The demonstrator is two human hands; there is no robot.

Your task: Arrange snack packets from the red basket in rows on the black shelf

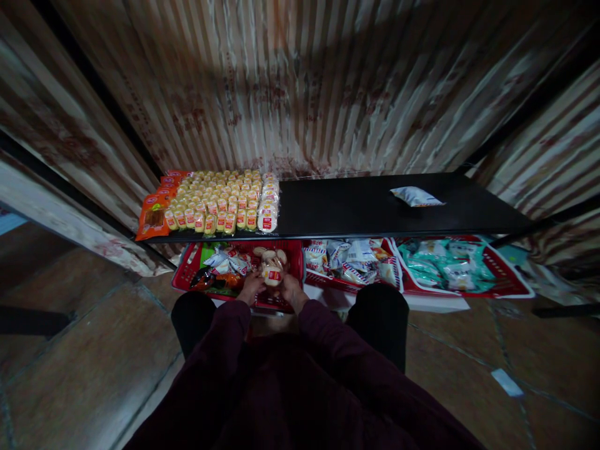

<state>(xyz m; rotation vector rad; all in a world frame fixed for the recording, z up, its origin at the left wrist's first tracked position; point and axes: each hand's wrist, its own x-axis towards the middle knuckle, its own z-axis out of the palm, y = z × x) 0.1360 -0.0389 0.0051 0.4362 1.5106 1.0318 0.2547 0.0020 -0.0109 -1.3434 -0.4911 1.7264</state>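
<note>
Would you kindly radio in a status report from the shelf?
Left hand, right hand: either side of a wrapped round snack, grip unclear. Snack at the leftmost red basket. No obvious obstruction.

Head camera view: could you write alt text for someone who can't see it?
A person's left hand and right hand flank a round wrapped item at the leftmost red basket. A black shelf above carries orange packets and rows of yellow packs on the left, and one pale packet further right. The middle basket and right basket hold more packets.
</note>
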